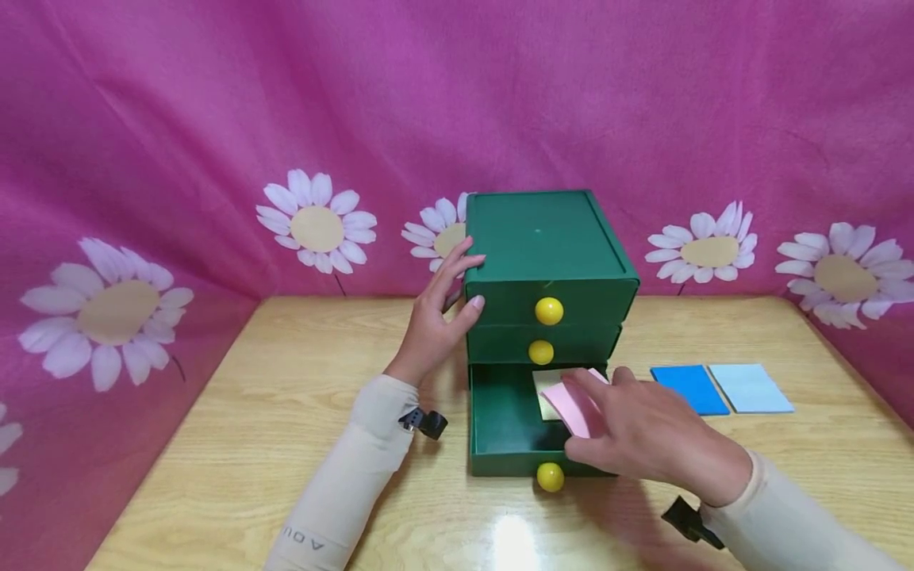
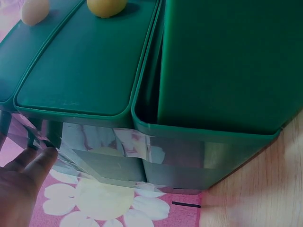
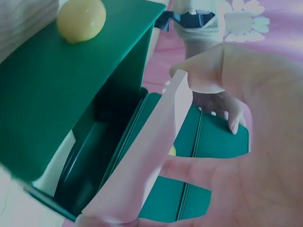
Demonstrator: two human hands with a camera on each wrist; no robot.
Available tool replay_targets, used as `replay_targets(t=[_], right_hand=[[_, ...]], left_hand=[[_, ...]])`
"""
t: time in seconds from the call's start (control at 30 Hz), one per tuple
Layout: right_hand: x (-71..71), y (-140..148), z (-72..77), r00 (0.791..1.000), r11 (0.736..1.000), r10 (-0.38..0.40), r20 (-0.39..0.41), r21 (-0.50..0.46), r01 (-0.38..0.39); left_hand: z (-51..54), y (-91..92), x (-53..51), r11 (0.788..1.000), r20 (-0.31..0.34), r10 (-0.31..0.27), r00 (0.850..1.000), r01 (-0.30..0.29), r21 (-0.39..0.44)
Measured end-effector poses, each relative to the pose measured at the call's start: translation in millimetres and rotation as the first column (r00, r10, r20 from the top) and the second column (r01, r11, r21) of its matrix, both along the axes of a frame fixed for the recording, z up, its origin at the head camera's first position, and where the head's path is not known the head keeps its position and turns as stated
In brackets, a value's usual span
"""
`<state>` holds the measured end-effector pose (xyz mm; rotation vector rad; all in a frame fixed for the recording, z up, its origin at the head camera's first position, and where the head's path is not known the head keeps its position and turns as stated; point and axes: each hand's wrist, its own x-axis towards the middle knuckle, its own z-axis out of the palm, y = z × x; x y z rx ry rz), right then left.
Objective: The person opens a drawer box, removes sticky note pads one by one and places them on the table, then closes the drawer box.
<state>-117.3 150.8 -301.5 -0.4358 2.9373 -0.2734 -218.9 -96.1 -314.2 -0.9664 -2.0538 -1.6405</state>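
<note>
A green three-drawer box with yellow knobs stands on the table, its bottom drawer pulled out. Against the box's upper left side rests my left hand, fingers extended along the side and thumb near the front edge. Over the open drawer, my right hand pinches a pink sticky note pad between thumb and fingers; the right wrist view shows the pad bending slightly. Beneath it, a pale yellow pad lies inside the drawer, partly hidden by the pink one.
To the right of the box, a blue pad and a light blue pad lie side by side on the wooden table. A pink cloth with white flowers hangs behind and along the sides.
</note>
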Motion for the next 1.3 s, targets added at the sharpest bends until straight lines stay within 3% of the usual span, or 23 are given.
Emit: replay_targets(t=[0.37, 0.7, 1.0, 1.3], right_hand=[[0.9, 25.4, -7.9, 0.997, 0.997, -0.072, 0.026, 0.021, 0.071], [1.5, 45.3, -18.6, 0.996, 0.995, -0.087, -0.016, 0.046, 0.087], [0.9, 61.1, -25.4, 0.990, 0.990, -0.133, 0.037, 0.043, 0.131], [1.0, 78.8, -34.0, 0.986, 0.986, -0.164, 0.040, 0.049, 0.162]], left_hand=[[-1.4, 0.1, -1.2, 1.000, -0.012, 0.001, 1.000, -0.001, 0.004], [-1.4, 0.7, 1.0, 1.000, -0.004, -0.002, 1.000, 0.002, 0.002], [-2.6, 0.3, 1.4, 1.000, -0.007, -0.005, 1.000, 0.005, 0.011], [-1.9, 1.3, 1.8, 1.000, -0.012, -0.004, 1.000, 0.005, 0.010]])
